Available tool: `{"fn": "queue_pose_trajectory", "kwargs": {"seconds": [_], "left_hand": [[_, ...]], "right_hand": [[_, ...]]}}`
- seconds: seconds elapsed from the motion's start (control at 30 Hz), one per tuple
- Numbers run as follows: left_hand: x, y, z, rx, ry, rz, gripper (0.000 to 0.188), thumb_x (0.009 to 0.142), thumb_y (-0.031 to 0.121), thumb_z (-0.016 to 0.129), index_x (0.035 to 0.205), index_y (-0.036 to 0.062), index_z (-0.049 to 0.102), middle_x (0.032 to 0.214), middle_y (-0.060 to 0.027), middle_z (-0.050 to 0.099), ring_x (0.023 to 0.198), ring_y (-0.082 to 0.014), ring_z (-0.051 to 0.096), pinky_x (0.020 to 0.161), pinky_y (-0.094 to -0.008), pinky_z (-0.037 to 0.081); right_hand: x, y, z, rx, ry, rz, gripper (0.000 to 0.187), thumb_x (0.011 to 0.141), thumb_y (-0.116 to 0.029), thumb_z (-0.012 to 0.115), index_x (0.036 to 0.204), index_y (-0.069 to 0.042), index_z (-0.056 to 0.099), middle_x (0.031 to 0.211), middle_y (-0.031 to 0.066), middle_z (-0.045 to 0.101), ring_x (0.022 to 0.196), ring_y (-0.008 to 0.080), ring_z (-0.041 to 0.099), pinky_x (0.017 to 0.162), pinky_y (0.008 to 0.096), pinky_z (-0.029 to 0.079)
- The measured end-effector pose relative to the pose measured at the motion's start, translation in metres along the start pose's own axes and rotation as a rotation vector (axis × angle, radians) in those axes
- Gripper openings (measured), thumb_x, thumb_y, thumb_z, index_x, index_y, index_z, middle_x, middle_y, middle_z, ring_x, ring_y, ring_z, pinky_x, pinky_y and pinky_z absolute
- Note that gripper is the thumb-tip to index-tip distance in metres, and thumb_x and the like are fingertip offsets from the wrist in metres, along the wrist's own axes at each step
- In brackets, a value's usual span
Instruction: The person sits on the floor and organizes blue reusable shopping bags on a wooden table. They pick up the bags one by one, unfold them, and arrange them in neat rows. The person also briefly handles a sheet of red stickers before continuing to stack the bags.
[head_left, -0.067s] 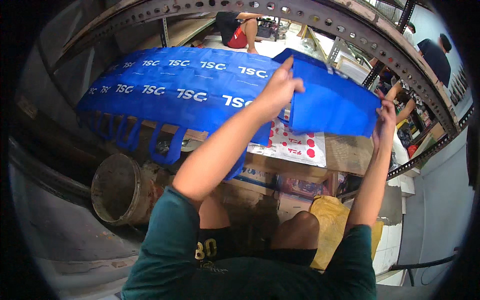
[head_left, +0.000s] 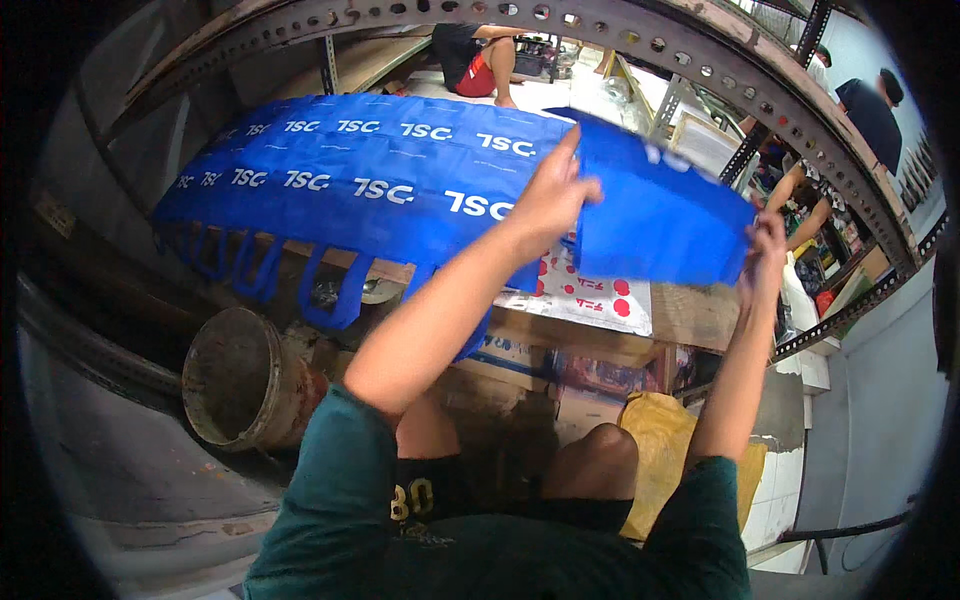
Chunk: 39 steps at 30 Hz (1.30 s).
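A blue fabric bag (head_left: 655,215) with white print at its far edge hangs stretched between my hands, slightly blurred. My left hand (head_left: 552,195) pinches its left edge, thumb toward the bag and index finger pointing up along the side. The right edge is gripped by my right hand (head_left: 765,250), whose fingertips are partly smeared by motion. To the left, overlapping rows of blue bags with white print (head_left: 330,160) lie on the shelf, their handle loops (head_left: 335,295) drooping over the near edge. Beneath the held bag, a white sheet with red print (head_left: 610,300) shows partly.
A perforated metal beam (head_left: 400,14) crosses above the work. A stained bucket (head_left: 232,380) stands at lower left, and a yellow sack (head_left: 660,460) lies by my right knee. Beyond the shelf sits a person in red shorts (head_left: 478,75); other people are at far right.
The held bag has tilted and come slightly lower and nearer. My right hand has moved down a little with its edge; my left hand has barely shifted.
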<state>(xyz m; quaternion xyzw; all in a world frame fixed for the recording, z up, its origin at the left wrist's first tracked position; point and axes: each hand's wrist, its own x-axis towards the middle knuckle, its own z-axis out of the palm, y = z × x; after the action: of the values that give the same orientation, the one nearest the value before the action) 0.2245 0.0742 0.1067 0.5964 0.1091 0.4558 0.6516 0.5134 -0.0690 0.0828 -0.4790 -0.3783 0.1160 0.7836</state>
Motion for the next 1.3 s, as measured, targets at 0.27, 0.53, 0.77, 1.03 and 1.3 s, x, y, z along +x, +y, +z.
{"fn": "queue_pose_trajectory", "kwargs": {"seconds": [0.27, 0.53, 0.77, 1.03, 1.3], "left_hand": [[-0.058, -0.093, -0.072, 0.919, 0.129, -0.165, 0.061, 0.071, 0.006, 0.067, 0.128, -0.0012, 0.046, 0.094, -0.0176, 0.065, 0.082, -0.0259, 0.066, 0.074, -0.0347, 0.051], [-0.055, -0.103, -0.085, 0.109, 0.126, -0.344, 0.072, 0.08, 0.014, 0.069, 0.14, 0.0152, 0.03, 0.124, -0.0191, 0.052, 0.096, -0.0264, 0.062, 0.081, -0.0382, 0.053], [-0.123, -0.088, -0.037, -0.054, 0.128, -0.273, 0.113, 0.078, 0.006, 0.07, 0.143, 0.021, -0.021, 0.135, -0.0242, 0.037, 0.103, -0.0293, 0.059, 0.089, -0.04, 0.049], [-0.118, -0.101, -0.04, 0.605, -0.029, -0.094, 0.108, 0.078, 0.005, 0.067, 0.144, 0.0106, -0.019, 0.098, -0.0168, 0.064, 0.086, -0.02, 0.064, 0.077, -0.034, 0.051], [-0.1, -0.093, -0.037, -0.048, 0.215, -0.353, 0.104, 0.079, 0.002, 0.065, 0.146, 0.0176, -0.012, 0.119, -0.018, 0.055, 0.101, -0.0241, 0.058, 0.084, -0.0353, 0.046]], "right_hand": [[-0.072, 0.129, 0.002, -0.321, -0.08, 0.457, 0.017, 0.075, 0.004, 0.054, 0.087, -0.007, 0.057, 0.078, 0.0003, 0.055, 0.067, 0.0103, 0.052, 0.059, 0.0231, 0.043], [-0.071, 0.134, 0.021, -0.173, -0.057, 0.604, 0.035, 0.081, 0.005, 0.049, 0.114, 0.004, 0.057, 0.085, 0.0098, 0.063, 0.069, 0.015, 0.059, 0.063, 0.0268, 0.051], [-0.072, 0.134, 0.034, -0.12, -0.022, 0.61, 0.037, 0.083, 0.006, 0.049, 0.119, 0.005, 0.055, 0.091, 0.0123, 0.064, 0.073, 0.0166, 0.061, 0.065, 0.0275, 0.052], [-0.07, 0.141, 0.033, -0.17, -0.025, 0.58, 0.035, 0.082, 0.008, 0.05, 0.115, 0.005, 0.058, 0.092, 0.0122, 0.064, 0.068, 0.015, 0.06, 0.059, 0.0272, 0.051], [-0.057, 0.133, 0.036, -0.254, -0.063, 0.585, 0.036, 0.081, 0.006, 0.052, 0.117, 0.004, 0.058, 0.09, 0.0113, 0.065, 0.066, 0.0142, 0.06, 0.06, 0.026, 0.05]]}}
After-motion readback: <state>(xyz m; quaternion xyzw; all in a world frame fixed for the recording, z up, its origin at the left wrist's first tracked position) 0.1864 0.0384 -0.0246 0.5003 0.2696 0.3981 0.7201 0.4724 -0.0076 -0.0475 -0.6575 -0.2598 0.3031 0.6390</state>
